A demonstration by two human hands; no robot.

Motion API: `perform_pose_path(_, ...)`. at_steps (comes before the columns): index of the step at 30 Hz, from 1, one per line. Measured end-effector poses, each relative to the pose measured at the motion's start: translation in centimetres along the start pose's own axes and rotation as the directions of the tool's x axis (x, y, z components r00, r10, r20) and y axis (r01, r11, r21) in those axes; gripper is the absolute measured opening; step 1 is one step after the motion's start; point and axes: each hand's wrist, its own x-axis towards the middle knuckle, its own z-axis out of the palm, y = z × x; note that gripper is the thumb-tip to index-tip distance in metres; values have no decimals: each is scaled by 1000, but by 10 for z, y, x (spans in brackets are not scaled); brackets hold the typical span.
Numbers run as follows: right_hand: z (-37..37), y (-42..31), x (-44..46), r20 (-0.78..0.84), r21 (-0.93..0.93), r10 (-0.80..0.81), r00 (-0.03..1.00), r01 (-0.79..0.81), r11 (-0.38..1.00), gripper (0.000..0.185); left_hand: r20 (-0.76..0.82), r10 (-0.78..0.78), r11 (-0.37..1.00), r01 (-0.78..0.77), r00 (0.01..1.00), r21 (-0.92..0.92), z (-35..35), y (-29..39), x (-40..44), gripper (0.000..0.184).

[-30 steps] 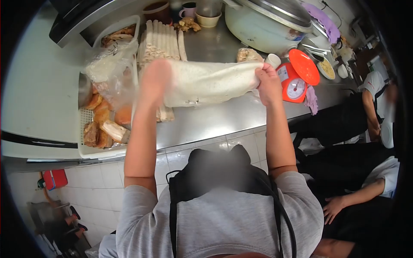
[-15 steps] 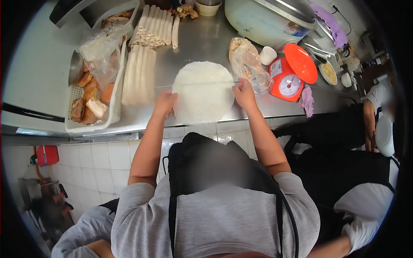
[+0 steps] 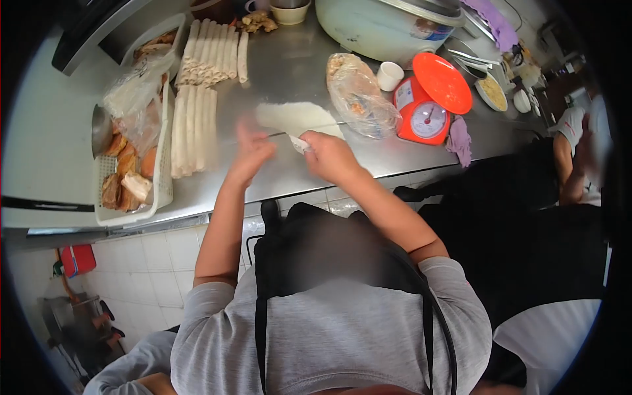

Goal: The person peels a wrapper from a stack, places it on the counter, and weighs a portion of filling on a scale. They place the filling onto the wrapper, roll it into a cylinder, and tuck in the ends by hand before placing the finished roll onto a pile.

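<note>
A thin white wrapper sheet lies on the steel counter in front of me. Its near part is lifted and bunched at my right hand, whose fingers are closed on the edge. My left hand is just left of the sheet, its fingers smeared by motion; whether it touches the sheet I cannot tell. A thin dark line crosses under or along the sheet, too fine to name. To the left lie long pale rolls, with another stack of rolls behind them.
At the left stands a white basket with browned chunks and a plastic bag. To the right are a bagged food, a white cup, a red scale and a purple cloth. A large tub stands behind. Co-workers are close by.
The sheet lay flat and round between both hands; now its near part is lifted and gathered. My right hand has moved left across it. The view has shifted slightly.
</note>
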Motion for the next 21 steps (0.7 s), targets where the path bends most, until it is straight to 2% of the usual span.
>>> perform_pose_path(1, -13, -1, 3, 55, 12, -28, 998, 27, 1000, 13, 9, 114, 982, -114, 993, 151, -1, -9, 6, 77)
perform_pose_path(3, -49, -14, 11, 226, 32, -64, 972, 58, 998, 15, 72, 336, 838, -333, 939, 432, -4, -25, 19, 76)
perform_pose_path(6, -78, -21, 23, 266, 80, -110, 958, 92, 993, 17, 327, 251, 778, -391, 911, 491, -8, -28, 39, 63)
perform_pose_path(9, -91, 3, 46, 133, 45, -90, 987, 84, 995, 16, 261, -28, 952, -54, 965, 302, -3, 12, 47, 39)
perform_pose_path(11, -99, 14, 59, 64, 38, -55, 996, 53, 998, 14, 152, 233, 892, -274, 960, 360, -25, 3, 76, 26)
perform_pose_path(13, -106, 17, 67, -1, 55, -28, 1000, 28, 998, 10, 98, 353, 838, -361, 931, 409, -33, 21, 69, 18)
perform_pose_path(15, -103, 11, 64, -19, 116, 12, 1000, -9, 993, 9, 98, 335, 834, -344, 937, 432, -25, 90, 28, 15)
perform_pose_path(16, -100, 10, 62, -29, 148, 35, 999, -30, 989, 11, 131, 417, 754, -422, 900, 504, -27, 86, 23, 15)
perform_pose_path(17, -89, 26, 57, -35, 175, -37, 999, 42, 984, 19, 172, 490, 660, -492, 855, 568, -30, 82, 19, 16)
perform_pose_path(18, -77, 38, 51, -44, 144, -80, 996, 86, 986, 19, 222, 554, 553, -554, 802, 622, -32, 77, 15, 17)
perform_pose_path(21, -36, 78, 23, -17, 3, -189, 982, 189, 982, 21, 428, 434, 345, -586, 792, 733, -40, 36, 2, 20)
